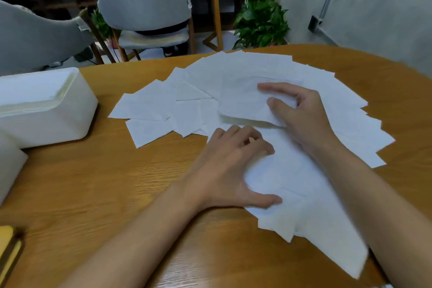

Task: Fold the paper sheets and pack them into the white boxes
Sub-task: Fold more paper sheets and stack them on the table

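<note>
Head camera view, looking down at a wooden bench (93,182) where many thin white paper sheets (163,105) lie fanned out in an overlapping arc, flat and unfolded, soft and slightly crinkled like tissue. The right hand (301,114) holds the edge of one lifted sheet (240,103) at the middle of the fan. Its thumb and forefinger lie on top, its other fingers (295,98) are curled in, and the sheet's near edge hangs just above the pile. The left hand (224,166) rests on a near sheet (292,170) with bent fingers and the thumb spread wide; motion blur hides whether it pinches the paper or only presses it.

A white box (46,121) stands at the left of the bench, well apart from the fan, with a flat stack of sheets (30,91) already inside. Part of a second white box (9,163) shows at the left edge.

The step in hand looks like separating a single sheet for folding. Doing it well probably means holding the pile down with the left hand, checking that only one layer lifts, then matching the edges before creasing, since such thin paper would tear or wrinkle easily.
</note>
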Demonstrator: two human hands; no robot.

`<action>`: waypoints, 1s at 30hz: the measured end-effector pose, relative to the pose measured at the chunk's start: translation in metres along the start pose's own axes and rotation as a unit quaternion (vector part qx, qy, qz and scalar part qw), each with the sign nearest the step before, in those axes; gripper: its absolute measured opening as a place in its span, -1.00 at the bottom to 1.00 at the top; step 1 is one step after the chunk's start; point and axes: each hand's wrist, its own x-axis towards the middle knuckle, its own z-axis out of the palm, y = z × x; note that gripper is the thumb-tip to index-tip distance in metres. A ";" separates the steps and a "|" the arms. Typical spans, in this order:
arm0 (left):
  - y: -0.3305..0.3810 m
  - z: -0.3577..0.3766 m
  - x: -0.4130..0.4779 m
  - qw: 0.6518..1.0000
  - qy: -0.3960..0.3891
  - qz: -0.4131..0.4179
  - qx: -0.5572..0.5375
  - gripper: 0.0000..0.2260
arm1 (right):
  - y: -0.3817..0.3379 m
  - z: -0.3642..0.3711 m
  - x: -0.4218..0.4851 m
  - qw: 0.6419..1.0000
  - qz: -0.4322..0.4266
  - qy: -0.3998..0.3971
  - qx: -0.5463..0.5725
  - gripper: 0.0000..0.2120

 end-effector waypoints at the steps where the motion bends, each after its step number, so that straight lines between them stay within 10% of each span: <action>1: 0.000 0.001 0.000 1.000 0.018 0.008 0.001 -0.41 | 0.001 0.001 0.000 1.000 -0.002 -0.003 0.001 -0.66; 5: -0.004 0.004 -0.002 0.992 0.116 0.048 -0.025 -0.78 | -0.001 0.001 -0.001 1.000 -0.011 -0.029 -0.003 -0.66; 14: -0.019 -0.008 -0.014 0.949 0.121 -0.098 -0.275 -0.82 | -0.010 0.000 -0.002 0.994 0.017 -0.079 0.074 -0.81; 21: -0.034 -0.023 -0.013 0.850 0.215 -0.197 -0.439 -0.72 | -0.004 0.001 -0.003 0.962 0.092 -0.135 0.218 -0.21; 30: -0.035 -0.028 -0.010 0.848 0.175 -0.226 -0.446 -0.82 | -0.014 0.014 -0.014 0.990 0.096 -0.086 0.062 -0.86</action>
